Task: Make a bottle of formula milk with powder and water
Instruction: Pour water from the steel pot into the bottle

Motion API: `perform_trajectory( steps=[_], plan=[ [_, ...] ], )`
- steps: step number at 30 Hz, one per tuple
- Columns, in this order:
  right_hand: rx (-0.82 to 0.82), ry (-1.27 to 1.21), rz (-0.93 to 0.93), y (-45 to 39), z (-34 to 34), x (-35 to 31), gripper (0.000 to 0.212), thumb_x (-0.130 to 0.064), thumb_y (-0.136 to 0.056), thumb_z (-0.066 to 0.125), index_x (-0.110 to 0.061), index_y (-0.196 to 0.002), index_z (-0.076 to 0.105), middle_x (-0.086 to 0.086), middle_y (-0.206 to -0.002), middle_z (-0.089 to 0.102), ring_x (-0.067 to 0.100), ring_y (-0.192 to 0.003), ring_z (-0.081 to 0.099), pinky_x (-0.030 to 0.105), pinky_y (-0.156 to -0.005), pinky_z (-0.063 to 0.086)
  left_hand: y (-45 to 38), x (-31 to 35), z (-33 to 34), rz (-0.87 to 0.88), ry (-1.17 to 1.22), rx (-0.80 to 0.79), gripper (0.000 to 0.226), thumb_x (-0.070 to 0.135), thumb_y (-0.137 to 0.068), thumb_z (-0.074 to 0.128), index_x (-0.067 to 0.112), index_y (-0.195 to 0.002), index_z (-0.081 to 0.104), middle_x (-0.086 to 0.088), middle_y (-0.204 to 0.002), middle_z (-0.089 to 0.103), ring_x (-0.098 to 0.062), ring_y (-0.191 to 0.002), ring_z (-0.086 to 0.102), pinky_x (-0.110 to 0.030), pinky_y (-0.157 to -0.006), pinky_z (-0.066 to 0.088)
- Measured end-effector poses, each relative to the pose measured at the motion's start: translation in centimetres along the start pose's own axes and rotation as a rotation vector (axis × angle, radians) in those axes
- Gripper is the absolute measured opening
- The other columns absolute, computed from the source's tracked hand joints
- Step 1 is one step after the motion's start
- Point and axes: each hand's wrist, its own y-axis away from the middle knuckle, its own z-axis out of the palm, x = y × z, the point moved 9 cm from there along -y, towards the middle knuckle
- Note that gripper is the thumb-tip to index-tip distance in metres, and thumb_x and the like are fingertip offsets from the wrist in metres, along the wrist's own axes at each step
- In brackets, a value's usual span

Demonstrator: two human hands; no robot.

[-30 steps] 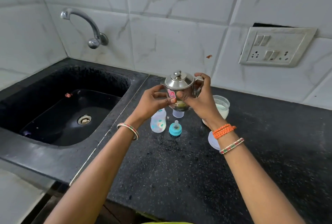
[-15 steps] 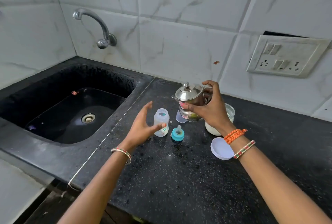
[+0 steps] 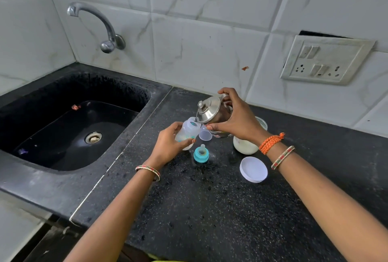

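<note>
My left hand (image 3: 168, 146) grips the small clear baby bottle (image 3: 188, 130), tilted with its open mouth toward the kettle. My right hand (image 3: 235, 119) holds the small steel kettle (image 3: 210, 110) by its handle, lid on, tipped left so its spout meets the bottle's mouth. A clear bottle cap (image 3: 205, 133) lies just under the kettle. The teal teat ring (image 3: 201, 153) stands on the black counter (image 3: 210, 209) in front. Behind my right wrist sits a jar of white powder (image 3: 245, 146), its white lid (image 3: 253, 169) lying beside it.
A black sink (image 3: 69, 131) with a steel drain fills the left side, and a chrome tap (image 3: 100, 26) juts from the tiled wall above it. A switch and socket plate (image 3: 325, 60) is on the wall at right. The counter's front edge is near me.
My left hand has let go of the kettle, dropped to the counter and picked up the bottle. My right hand has lowered the kettle and tipped it toward the bottle's mouth.
</note>
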Motion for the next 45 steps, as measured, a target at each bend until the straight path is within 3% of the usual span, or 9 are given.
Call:
perform_trajectory(
  steps=[6,17,27,45],
  plan=[
    [-0.067,0.116,-0.059,-0.5,-0.3,-1.3,0.094,-0.032,-0.055,0.091,-0.029,-0.131,0.037,-0.001,-0.128,0.052,0.013,-0.112,0.051,0.027,-0.093,0.045,-0.1,-0.5,0.2,-0.011,0.022,-0.008,0.05,0.028,-0.071,0.081,0.019,-0.114,0.058,0.003,-0.111,0.067,-0.009,-0.099,0.063,-0.024,-0.089,0.051],
    [-0.173,0.268,-0.14,-1.4,0.4,-3.0,0.096,-0.031,-0.058,0.089,-0.033,-0.136,0.032,-0.002,-0.135,0.048,0.015,-0.115,0.05,0.026,-0.088,0.044,0.3,-0.6,0.7,-0.013,0.058,-0.026,0.049,0.028,-0.072,0.08,0.019,-0.115,0.057,0.006,-0.109,0.064,-0.007,-0.099,0.061,-0.01,-0.08,0.044],
    [-0.233,0.366,-0.189,-1.7,1.3,-3.9,0.098,-0.031,-0.06,0.087,-0.033,-0.139,0.029,-0.001,-0.137,0.047,0.017,-0.116,0.052,0.025,-0.084,0.043,0.6,-1.3,0.7,-0.014,0.1,-0.014,0.046,0.026,-0.072,0.08,0.023,-0.112,0.057,0.007,-0.108,0.064,-0.008,-0.102,0.061,-0.021,-0.089,0.048],
    [-0.262,0.491,-0.255,-1.7,1.7,-4.7,0.096,-0.034,-0.062,0.085,-0.032,-0.141,0.029,-0.001,-0.13,0.051,0.02,-0.113,0.051,0.031,-0.083,0.045,0.9,-2.6,1.0,-0.033,0.097,-0.026,0.05,0.022,-0.072,0.08,0.016,-0.116,0.057,0.005,-0.113,0.063,-0.007,-0.103,0.06,-0.004,-0.079,0.043]
  ],
)
